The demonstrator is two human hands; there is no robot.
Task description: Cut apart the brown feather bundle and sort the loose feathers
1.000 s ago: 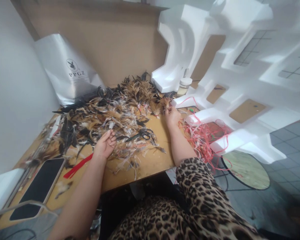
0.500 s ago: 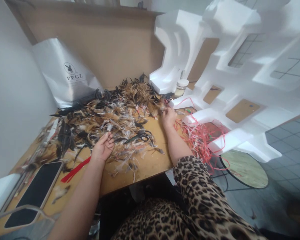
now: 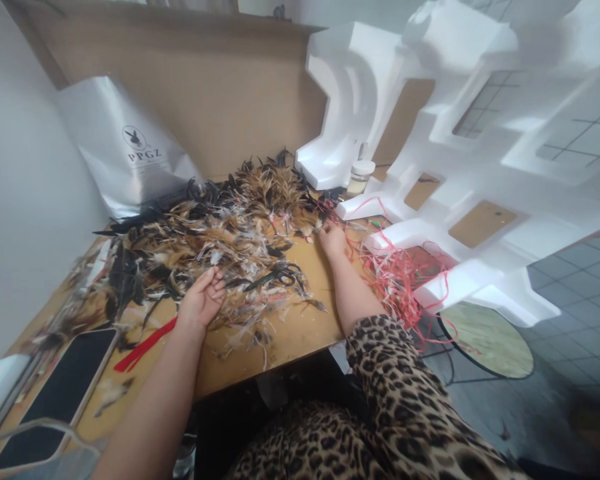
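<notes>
My left hand (image 3: 203,297) is closed at the front of a heap of brown, black and white feathers (image 3: 200,240), thumb against curled fingers. Whatever lies in its pinch is too small to name. A red ribbon (image 3: 147,345) runs out from beneath that wrist. Further right, my right hand (image 3: 333,241) is closed at the heap's edge, by a bunch of brown feathers (image 3: 275,190). Its fingertips are partly hidden, and I cannot make out what they hold. Black-handled scissors (image 3: 283,273) rest among the feathers between both hands.
A tangle of pink-red string (image 3: 400,273) lies beside my right forearm, against white foam packing (image 3: 480,167). Behind it stands a lidded jar (image 3: 361,177). At left are a silver bag (image 3: 125,147) and a phone (image 3: 57,400). A round stool (image 3: 490,340) is below the table (image 3: 300,333).
My right hand has drawn slightly down and toward me, and the feather tuft by its fingertips shows less. My left hand keeps its closed pose. The whole view has shifted a little.
</notes>
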